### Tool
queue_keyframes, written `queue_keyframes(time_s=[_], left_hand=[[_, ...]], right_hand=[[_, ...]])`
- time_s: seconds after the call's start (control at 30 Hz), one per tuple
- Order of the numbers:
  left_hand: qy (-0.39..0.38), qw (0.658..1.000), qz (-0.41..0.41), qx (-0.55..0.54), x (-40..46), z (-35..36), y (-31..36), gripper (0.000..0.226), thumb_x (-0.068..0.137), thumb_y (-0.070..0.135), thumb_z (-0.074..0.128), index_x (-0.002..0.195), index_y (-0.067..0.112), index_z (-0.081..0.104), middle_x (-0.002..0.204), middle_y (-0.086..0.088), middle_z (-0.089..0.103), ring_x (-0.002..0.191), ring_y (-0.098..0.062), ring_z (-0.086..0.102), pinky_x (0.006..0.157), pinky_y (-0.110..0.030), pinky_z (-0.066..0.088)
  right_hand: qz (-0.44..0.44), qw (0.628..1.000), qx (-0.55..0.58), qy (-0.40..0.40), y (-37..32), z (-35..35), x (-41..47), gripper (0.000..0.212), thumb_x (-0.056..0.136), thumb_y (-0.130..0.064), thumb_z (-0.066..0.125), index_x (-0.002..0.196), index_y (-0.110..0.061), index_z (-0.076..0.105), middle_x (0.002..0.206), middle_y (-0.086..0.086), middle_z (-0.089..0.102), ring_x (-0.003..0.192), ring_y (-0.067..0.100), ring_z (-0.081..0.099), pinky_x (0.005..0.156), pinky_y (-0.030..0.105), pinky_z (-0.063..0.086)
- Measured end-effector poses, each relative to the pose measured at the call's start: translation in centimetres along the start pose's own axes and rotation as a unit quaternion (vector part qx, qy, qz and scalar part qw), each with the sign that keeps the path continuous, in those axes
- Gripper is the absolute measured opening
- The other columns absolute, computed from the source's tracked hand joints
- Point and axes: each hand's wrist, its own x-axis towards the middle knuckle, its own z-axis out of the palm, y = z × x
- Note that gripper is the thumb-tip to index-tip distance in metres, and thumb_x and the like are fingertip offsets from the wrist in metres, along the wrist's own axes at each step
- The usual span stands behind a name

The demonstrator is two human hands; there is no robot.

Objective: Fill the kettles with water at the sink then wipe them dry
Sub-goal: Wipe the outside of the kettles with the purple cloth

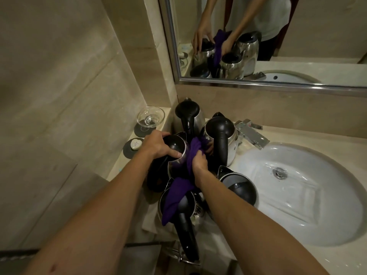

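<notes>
Purple cloth (pixel 190 155) hides right hand (pixel 199 162) fingertips against kettle (pixel 175 153).

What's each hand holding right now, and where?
The left hand grips a kettle by its lid and top rim. The right hand clutches the purple cloth near its upper end.

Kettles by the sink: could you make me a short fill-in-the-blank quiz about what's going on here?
1. The right hand grips a cloth whose colour is ____.
2. The left hand holds a kettle by its ____.
3. The sink lies to the ____ of the kettles.
4. On the ledge by the wall stands a clear ____ bowl.

Missing words: purple; top; right; glass
</notes>
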Motion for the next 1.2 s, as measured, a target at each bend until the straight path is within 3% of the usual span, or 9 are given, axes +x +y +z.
queue_keyframes(time_s=[0.1, 0.23, 0.3, 0.47, 0.6, 0.8, 0.93, 1.07, 1.2], left_hand=[[0.003, 1.000, 0.007, 0.001, 0.0, 0.1, -0.3, 0.104, 0.049, 0.032, 0.101, 0.142, 0.017, 0.057, 0.130, -0.007, 0.066, 0.124, -0.028, 0.059, 0.107, -0.044, 0.048], [0.007, 1.000, 0.004, -0.004, -0.1, 0.1, 0.0, 0.104, 0.052, 0.030, 0.100, 0.144, 0.016, 0.055, 0.132, -0.008, 0.065, 0.125, -0.028, 0.059, 0.108, -0.044, 0.048], [0.013, 1.000, -0.001, -0.008, 0.0, 0.3, 0.0, 0.103, 0.051, 0.029, 0.101, 0.143, 0.017, 0.057, 0.131, -0.008, 0.066, 0.124, -0.028, 0.059, 0.107, -0.044, 0.048], [0.027, 0.999, -0.012, -0.020, 0.3, 0.5, -0.1, 0.105, 0.047, 0.033, 0.102, 0.141, 0.019, 0.058, 0.131, -0.007, 0.066, 0.125, -0.028, 0.059, 0.107, -0.046, 0.048], [0.021, 1.000, -0.008, -0.020, 0.2, 0.4, 0.0, 0.105, 0.047, 0.036, 0.101, 0.141, 0.019, 0.058, 0.131, -0.007, 0.065, 0.126, -0.029, 0.058, 0.108, -0.046, 0.048], [0.039, 0.999, 0.000, -0.016, 0.6, 0.9, 0.0, 0.092, 0.054, 0.037, 0.097, 0.137, 0.020, 0.061, 0.123, -0.006, 0.069, 0.119, -0.028, 0.062, 0.102, -0.046, 0.052], [0.044, 0.999, 0.005, -0.013, 0.6, 1.0, -0.2, 0.105, 0.050, 0.044, 0.099, 0.142, 0.018, 0.057, 0.131, -0.006, 0.066, 0.125, -0.028, 0.059, 0.106, -0.046, 0.049], [0.028, 1.000, 0.007, -0.001, 0.7, 0.8, 0.1, 0.106, 0.048, 0.047, 0.098, 0.142, 0.018, 0.057, 0.133, -0.006, 0.064, 0.128, -0.030, 0.056, 0.108, -0.048, 0.047], [-0.005, 1.000, -0.005, -0.009, 0.9, 0.3, 0.1, 0.101, 0.063, 0.033, 0.094, 0.151, 0.019, 0.046, 0.142, -0.009, 0.057, 0.135, -0.031, 0.048, 0.113, -0.045, 0.042]], right_hand=[[0.050, 0.997, 0.052, -0.023, -0.5, -0.1, -0.1, 0.066, 0.103, -0.057, 0.035, 0.157, -0.019, 0.037, 0.149, 0.016, 0.052, 0.132, 0.038, 0.052, 0.116, 0.053, 0.040], [-0.044, 0.998, -0.016, -0.047, -0.9, 0.4, -2.8, 0.079, 0.087, -0.070, 0.040, 0.157, -0.034, 0.035, 0.154, 0.010, 0.045, 0.135, 0.035, 0.049, 0.116, 0.055, 0.039], [-0.068, 0.996, -0.037, -0.036, -0.6, 0.8, -2.5, 0.072, 0.096, -0.066, 0.038, 0.160, -0.035, 0.028, 0.159, 0.010, 0.039, 0.140, 0.037, 0.045, 0.118, 0.055, 0.036], [0.055, 0.997, 0.049, 0.001, -1.1, 0.7, 0.0, 0.069, 0.102, -0.058, 0.035, 0.156, -0.016, 0.037, 0.142, 0.019, 0.055, 0.125, 0.040, 0.055, 0.112, 0.053, 0.044], [0.067, 0.995, 0.075, -0.001, -1.2, 1.5, 0.4, 0.076, 0.092, -0.062, 0.042, 0.151, -0.014, 0.041, 0.132, 0.017, 0.060, 0.116, 0.039, 0.061, 0.105, 0.055, 0.050], [0.044, 0.993, 0.098, 0.042, -3.0, 2.9, -1.3, 0.072, 0.099, -0.054, 0.043, 0.161, -0.021, 0.024, 0.149, 0.018, 0.046, 0.130, 0.042, 0.052, 0.109, 0.059, 0.046], [0.063, 0.989, 0.119, 0.063, -2.1, 3.0, -0.8, 0.088, 0.090, -0.069, 0.040, 0.162, -0.025, 0.019, 0.155, 0.018, 0.041, 0.134, 0.044, 0.049, 0.110, 0.062, 0.043], [0.054, 0.990, 0.122, 0.056, -2.3, 2.7, -1.6, 0.071, 0.101, -0.057, 0.041, 0.161, -0.023, 0.025, 0.150, 0.018, 0.046, 0.131, 0.042, 0.052, 0.109, 0.060, 0.045], [-0.003, 0.996, 0.054, 0.066, -3.1, 3.2, -2.6, 0.054, 0.100, -0.044, 0.044, 0.150, -0.023, 0.041, 0.139, 0.015, 0.057, 0.120, 0.039, 0.060, 0.104, 0.057, 0.050]])
